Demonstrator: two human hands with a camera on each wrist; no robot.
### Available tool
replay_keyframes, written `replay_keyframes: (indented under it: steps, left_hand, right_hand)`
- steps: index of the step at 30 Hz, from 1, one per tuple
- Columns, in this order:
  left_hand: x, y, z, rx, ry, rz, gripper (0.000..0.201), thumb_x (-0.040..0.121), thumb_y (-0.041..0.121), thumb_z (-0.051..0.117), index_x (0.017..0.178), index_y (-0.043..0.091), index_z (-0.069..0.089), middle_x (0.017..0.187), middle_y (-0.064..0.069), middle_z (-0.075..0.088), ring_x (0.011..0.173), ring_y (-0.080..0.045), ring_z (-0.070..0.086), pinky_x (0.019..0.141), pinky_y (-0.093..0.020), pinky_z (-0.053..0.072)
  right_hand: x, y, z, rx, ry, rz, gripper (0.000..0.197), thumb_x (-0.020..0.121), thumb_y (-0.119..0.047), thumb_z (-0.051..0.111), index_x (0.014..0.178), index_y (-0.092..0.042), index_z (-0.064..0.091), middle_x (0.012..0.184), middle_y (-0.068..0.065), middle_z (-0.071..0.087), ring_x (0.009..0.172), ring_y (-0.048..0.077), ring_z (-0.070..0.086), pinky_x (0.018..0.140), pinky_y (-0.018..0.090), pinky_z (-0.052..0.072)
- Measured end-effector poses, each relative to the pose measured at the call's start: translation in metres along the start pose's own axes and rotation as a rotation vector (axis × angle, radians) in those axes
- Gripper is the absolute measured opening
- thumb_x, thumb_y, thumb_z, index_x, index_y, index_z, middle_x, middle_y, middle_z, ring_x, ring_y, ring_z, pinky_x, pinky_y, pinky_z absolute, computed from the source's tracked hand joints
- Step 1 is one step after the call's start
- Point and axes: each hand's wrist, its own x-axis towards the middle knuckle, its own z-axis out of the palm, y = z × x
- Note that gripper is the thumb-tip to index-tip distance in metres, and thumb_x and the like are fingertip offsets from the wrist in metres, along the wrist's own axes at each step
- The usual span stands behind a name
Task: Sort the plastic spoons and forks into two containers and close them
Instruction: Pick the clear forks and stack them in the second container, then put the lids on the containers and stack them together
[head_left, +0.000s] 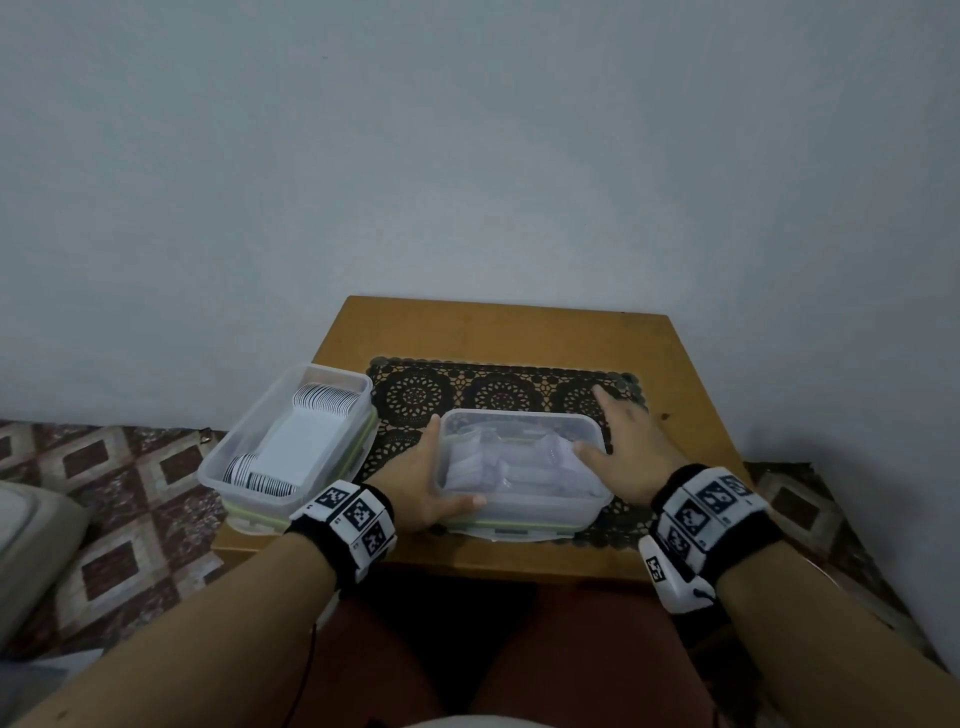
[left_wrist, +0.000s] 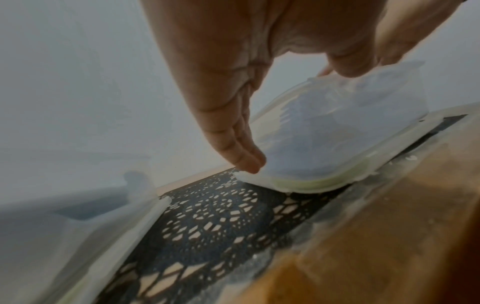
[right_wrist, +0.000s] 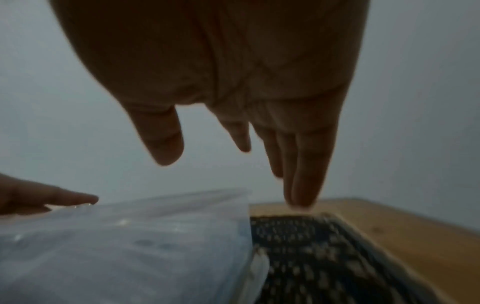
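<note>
A clear container (head_left: 519, 467) packed with white plastic cutlery stands on the black lace mat (head_left: 498, 389); its green-sealed rim is at the bottom. My left hand (head_left: 441, 467) holds its left end, straight fingers (left_wrist: 233, 144) along the side wall and thumb on the front wall. My right hand (head_left: 597, 423) hovers over the right end with fingers spread, holding nothing. In the right wrist view this hand (right_wrist: 233, 176) is above the container (right_wrist: 130, 246), not touching it. A second clear container (head_left: 285, 441) with stacked white spoons sits to the left.
The small wooden table (head_left: 493, 327) stands against a plain wall. The spoon container overhangs the table's left edge. A patterned surface (head_left: 104, 493) lies lower on both sides of the table. My legs are under the front edge.
</note>
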Motion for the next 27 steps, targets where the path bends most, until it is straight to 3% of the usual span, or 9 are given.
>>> replay_keyframes:
  steps: [3,7,11,13,16,20,23,25,27]
  left_hand:
    - [0.001,0.005,-0.002,0.022,0.005,0.031,0.122,0.069,0.063,0.075,0.154,0.023,-0.003,0.145,0.0,0.047,0.126,-0.019,0.051,0.107,-0.036,0.041]
    - [0.004,0.014,-0.006,0.059,0.033,0.055,0.117,0.065,0.053,0.083,0.154,0.026,0.011,0.136,0.003,0.054,0.122,-0.018,0.052,0.104,-0.037,0.043]
    - [0.01,0.027,-0.022,-0.028,0.082,0.125,0.099,0.063,0.048,0.086,0.145,0.032,0.033,0.124,0.011,0.061,0.114,-0.012,0.058,0.098,-0.035,0.049]
    - [0.019,0.036,-0.037,-0.031,0.144,0.154,0.092,0.063,0.047,0.086,0.141,0.033,0.039,0.117,0.013,0.064,0.107,-0.01,0.062,0.093,-0.032,0.052]
    - [0.049,0.047,-0.06,0.009,0.217,0.151,0.096,0.064,0.048,0.085,0.144,0.03,0.034,0.12,0.009,0.063,0.107,-0.014,0.061,0.094,-0.036,0.051]
    - [0.098,0.049,-0.071,0.0,0.199,0.035,0.112,0.067,0.041,0.086,0.154,0.019,0.018,0.142,-0.006,0.051,0.126,-0.025,0.051,0.105,-0.044,0.043]
    - [0.122,0.046,-0.068,-0.009,0.183,-0.041,0.12,0.069,0.035,0.086,0.155,0.013,0.007,0.148,-0.011,0.043,0.131,-0.029,0.045,0.107,-0.036,0.04]
    - [0.135,0.044,-0.065,-0.009,0.17,-0.068,0.118,0.068,0.03,0.087,0.155,0.012,0.009,0.145,-0.012,0.046,0.128,-0.029,0.048,0.103,-0.033,0.042]
    - [0.147,0.04,-0.062,-0.034,0.147,-0.083,0.113,0.068,0.026,0.087,0.154,0.012,0.015,0.142,-0.012,0.049,0.125,-0.029,0.05,0.103,-0.038,0.044]
  right_hand:
    - [-0.012,0.004,0.005,0.213,-0.315,0.055,0.091,0.094,-0.055,0.049,0.154,-0.025,-0.012,0.153,0.007,0.038,0.127,0.026,0.05,0.103,0.038,0.044]
    - [-0.025,-0.002,0.011,0.249,-0.325,0.071,0.113,0.081,-0.051,0.071,0.153,-0.023,-0.012,0.115,0.006,0.065,0.087,0.023,0.066,0.077,0.037,0.057]
    - [-0.02,0.003,-0.014,0.262,-0.231,0.008,0.099,0.074,-0.045,0.08,0.15,-0.026,0.019,0.127,-0.004,0.059,0.111,0.017,0.058,0.096,0.036,0.049]
    - [-0.007,0.003,-0.029,0.31,-0.159,-0.048,0.092,0.074,-0.041,0.081,0.147,-0.03,0.026,0.131,-0.006,0.056,0.118,0.015,0.054,0.1,0.034,0.045]
    - [0.029,0.005,-0.045,0.336,-0.052,-0.102,0.092,0.073,-0.037,0.083,0.146,-0.028,0.029,0.13,-0.004,0.056,0.118,0.016,0.054,0.102,0.037,0.045]
    - [0.079,0.009,-0.04,0.4,-0.025,-0.081,0.094,0.073,-0.026,0.084,0.147,-0.022,0.025,0.132,0.0,0.054,0.116,0.02,0.055,0.097,0.036,0.048]
    - [0.105,0.013,-0.029,0.325,-0.004,-0.008,0.099,0.072,-0.031,0.083,0.148,-0.021,0.021,0.138,0.003,0.048,0.119,0.024,0.052,0.085,0.027,0.041]
    - [0.12,0.018,-0.024,0.274,-0.015,0.044,0.101,0.071,-0.035,0.082,0.149,-0.021,0.018,0.141,0.004,0.045,0.12,0.026,0.05,0.084,0.027,0.038]
    - [0.132,0.022,-0.019,0.302,-0.053,0.064,0.106,0.072,-0.032,0.081,0.152,-0.021,0.013,0.146,0.007,0.042,0.125,0.027,0.048,0.085,0.028,0.038]
